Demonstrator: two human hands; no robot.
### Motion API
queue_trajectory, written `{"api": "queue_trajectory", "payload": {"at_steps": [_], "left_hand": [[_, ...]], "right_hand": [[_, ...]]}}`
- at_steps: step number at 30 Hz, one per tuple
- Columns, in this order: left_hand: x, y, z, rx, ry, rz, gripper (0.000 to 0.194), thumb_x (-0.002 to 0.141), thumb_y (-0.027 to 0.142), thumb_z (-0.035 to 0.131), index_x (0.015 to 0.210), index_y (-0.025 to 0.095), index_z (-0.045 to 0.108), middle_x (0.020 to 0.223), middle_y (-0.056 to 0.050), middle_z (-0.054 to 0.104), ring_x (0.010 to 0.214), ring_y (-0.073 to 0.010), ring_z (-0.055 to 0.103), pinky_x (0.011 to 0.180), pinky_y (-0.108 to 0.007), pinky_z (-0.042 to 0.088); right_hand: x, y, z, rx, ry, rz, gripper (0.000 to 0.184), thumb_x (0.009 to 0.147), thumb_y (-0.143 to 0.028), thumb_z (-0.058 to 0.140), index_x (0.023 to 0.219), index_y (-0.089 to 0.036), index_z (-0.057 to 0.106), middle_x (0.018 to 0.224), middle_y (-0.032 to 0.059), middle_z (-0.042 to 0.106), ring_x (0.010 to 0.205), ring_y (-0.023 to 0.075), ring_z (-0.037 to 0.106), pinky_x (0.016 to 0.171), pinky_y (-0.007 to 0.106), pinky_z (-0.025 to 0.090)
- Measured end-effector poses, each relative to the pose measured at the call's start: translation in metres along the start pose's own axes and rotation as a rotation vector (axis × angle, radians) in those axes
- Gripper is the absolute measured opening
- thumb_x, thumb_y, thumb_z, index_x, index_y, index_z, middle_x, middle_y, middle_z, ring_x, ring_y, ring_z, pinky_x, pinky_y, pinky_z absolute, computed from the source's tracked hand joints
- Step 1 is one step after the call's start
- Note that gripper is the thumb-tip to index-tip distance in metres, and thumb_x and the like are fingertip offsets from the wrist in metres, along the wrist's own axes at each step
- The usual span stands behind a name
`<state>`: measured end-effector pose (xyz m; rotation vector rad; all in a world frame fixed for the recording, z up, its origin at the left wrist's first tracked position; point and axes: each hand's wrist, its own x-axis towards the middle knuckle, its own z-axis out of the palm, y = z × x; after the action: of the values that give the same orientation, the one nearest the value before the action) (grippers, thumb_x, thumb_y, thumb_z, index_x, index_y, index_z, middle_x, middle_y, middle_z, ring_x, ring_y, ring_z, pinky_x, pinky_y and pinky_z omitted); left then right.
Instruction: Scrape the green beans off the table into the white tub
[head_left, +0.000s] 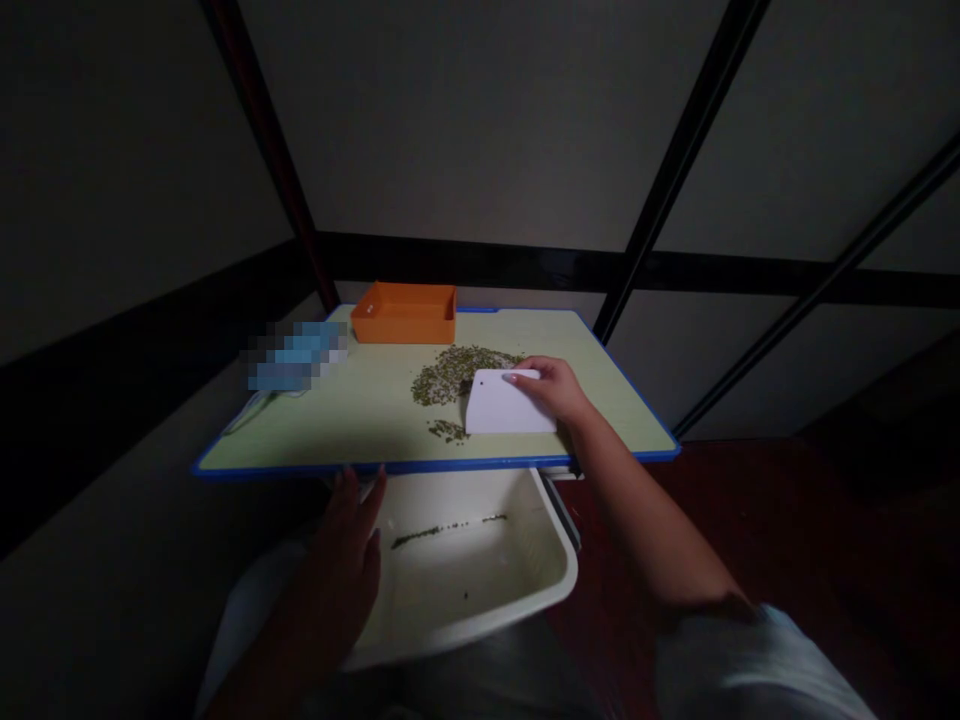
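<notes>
My right hand (553,388) grips a white plastic scraper (504,408), which stands on a pale green table (360,420) with a blue rim. Just left of the scraper lies a pile of small green beans (450,372), with a smaller clump (448,431) near the table's front edge. Below that edge sits a white basin (480,590), holding a thin line of beans (446,530). My left hand (346,565) holds the basin's left rim, its fingers lying over the edge.
An orange tray (405,313) stands at the back of the table. A blurred blue object (296,357) lies at the table's left. Dark metal bars (675,170) cross the pale wall behind. A dark red floor (787,520) is on the right.
</notes>
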<state>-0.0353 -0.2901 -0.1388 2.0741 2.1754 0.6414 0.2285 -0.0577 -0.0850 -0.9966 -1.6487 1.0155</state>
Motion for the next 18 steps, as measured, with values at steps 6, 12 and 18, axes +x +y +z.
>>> {"api": "queue_trajectory", "payload": {"at_steps": [6, 12, 18], "left_hand": [[0.004, 0.006, -0.007, 0.096, -0.002, 0.025, 0.055, 0.091, 0.032, 0.028, 0.142, 0.016, 0.037, 0.157, -0.022, 0.020, 0.145, -0.0352, 0.017, 0.113, -0.058, 0.031], [0.017, 0.003, -0.012, 0.236, -0.053, 0.010, 0.061, 0.088, 0.048, 0.031, 0.141, 0.018, 0.040, 0.154, -0.021, 0.029, 0.145, -0.0404, 0.020, 0.107, -0.062, 0.035], [0.032, 0.022, -0.025, 0.308, -0.059, -0.042, 0.066, 0.088, 0.053, 0.030, 0.141, 0.016, 0.039, 0.153, -0.024, 0.028, 0.144, -0.0426, 0.019, 0.105, -0.065, 0.032]], "right_hand": [[-0.002, -0.001, 0.001, 0.003, -0.006, 0.002, 0.039, 0.058, -0.050, 0.075, 0.074, -0.016, 0.068, 0.071, 0.0030, 0.065, 0.060, 0.0136, 0.053, 0.055, 0.026, 0.039], [-0.002, -0.002, 0.000, -0.012, -0.001, 0.009, 0.040, 0.058, -0.051, 0.075, 0.074, -0.015, 0.067, 0.071, 0.0033, 0.065, 0.060, 0.0130, 0.053, 0.054, 0.025, 0.039], [-0.001, -0.002, -0.001, 0.008, 0.021, 0.013, 0.039, 0.057, -0.050, 0.077, 0.074, -0.016, 0.068, 0.070, 0.0026, 0.065, 0.058, 0.0128, 0.052, 0.052, 0.024, 0.038]]}}
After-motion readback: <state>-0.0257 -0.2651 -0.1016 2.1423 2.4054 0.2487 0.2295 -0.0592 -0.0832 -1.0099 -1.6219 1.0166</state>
